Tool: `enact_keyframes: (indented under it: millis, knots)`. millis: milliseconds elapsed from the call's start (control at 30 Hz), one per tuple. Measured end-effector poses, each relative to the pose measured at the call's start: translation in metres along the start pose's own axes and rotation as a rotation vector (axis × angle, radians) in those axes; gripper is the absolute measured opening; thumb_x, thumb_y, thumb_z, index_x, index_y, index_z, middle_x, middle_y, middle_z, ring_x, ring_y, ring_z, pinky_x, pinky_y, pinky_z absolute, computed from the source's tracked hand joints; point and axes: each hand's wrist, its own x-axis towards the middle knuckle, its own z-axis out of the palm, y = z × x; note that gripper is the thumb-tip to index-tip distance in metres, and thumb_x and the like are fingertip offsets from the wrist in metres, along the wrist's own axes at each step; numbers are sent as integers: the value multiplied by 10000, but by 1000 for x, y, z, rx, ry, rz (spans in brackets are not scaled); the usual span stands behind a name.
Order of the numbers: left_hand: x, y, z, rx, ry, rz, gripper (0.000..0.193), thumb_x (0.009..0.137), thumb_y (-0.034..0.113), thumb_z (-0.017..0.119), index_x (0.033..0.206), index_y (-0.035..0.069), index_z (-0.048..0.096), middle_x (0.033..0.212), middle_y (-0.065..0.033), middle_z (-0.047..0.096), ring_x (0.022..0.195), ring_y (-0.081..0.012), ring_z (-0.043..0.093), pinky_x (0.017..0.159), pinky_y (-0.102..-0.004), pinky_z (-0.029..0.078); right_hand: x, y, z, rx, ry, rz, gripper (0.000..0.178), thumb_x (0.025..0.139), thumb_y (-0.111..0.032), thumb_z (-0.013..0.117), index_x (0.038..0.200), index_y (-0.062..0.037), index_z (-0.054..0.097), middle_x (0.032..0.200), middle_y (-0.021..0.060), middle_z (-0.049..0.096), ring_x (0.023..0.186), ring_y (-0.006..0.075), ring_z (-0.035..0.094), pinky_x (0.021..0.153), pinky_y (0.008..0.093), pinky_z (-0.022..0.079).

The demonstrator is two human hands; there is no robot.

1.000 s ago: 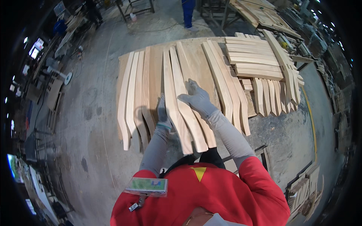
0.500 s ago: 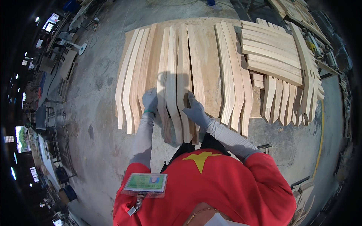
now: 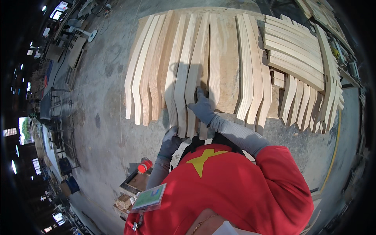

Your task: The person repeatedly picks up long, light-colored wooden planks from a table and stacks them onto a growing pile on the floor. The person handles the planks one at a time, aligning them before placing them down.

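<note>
Several pale curved wooden pieces (image 3: 181,90) stand on edge side by side in the middle of a wooden board (image 3: 229,66). My gloved right hand (image 3: 203,109) is closed on the right side of this middle group, its thumb over the top and its fingertips in the gap beside the outer piece. At the group's near ends, my gloved left hand (image 3: 170,143) touches the wood with its fingers apart; part of them is hidden. A second set of curved pieces (image 3: 145,78) lies to the left, and another set (image 3: 252,74) to the right.
At the far right are a stack of pieces laid crosswise (image 3: 293,51) and more upright pieces (image 3: 301,102). A red-capped container (image 3: 145,165) sits on a small stand (image 3: 135,182) near my left arm. A fan (image 3: 92,36) stands at the far left.
My left hand has moved from the left side of the middle group to its near ends. My right hand stays at the group's right side. The view has shifted, showing the red-capped container.
</note>
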Motion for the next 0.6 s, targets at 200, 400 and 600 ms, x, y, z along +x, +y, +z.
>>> enact_keyframes:
  millis: [200, 400, 600]
  knots:
    - [-2, 32, -27, 125, -9, 94, 366, 899, 149, 552, 1187, -72, 502, 1174, -194, 558, 1059, -283, 591, 911, -440, 509, 1, 0, 29, -121, 79, -80, 755, 765, -229, 650, 1388, 29, 311, 1223, 284, 527, 1131, 380, 531, 946, 366, 429]
    - [8, 29, -62, 63, -114, -56, 297, 897, 128, 562, 1134, -50, 551, 1069, -137, 621, 962, -240, 632, 857, -378, 533, -49, 1, 36, -254, 13, -113, 571, 826, -160, 572, 1344, 9, 402, 1271, 209, 530, 1166, 324, 530, 990, 343, 415]
    - [12, 33, -84, 573, -397, 138, 307, 893, 110, 564, 1167, -24, 539, 1146, -109, 593, 1011, -219, 611, 843, -362, 528, -158, 28, 49, -23, 187, -236, 474, 845, -52, 553, 1307, -21, 452, 1230, 163, 569, 1139, 249, 559, 950, 321, 444]
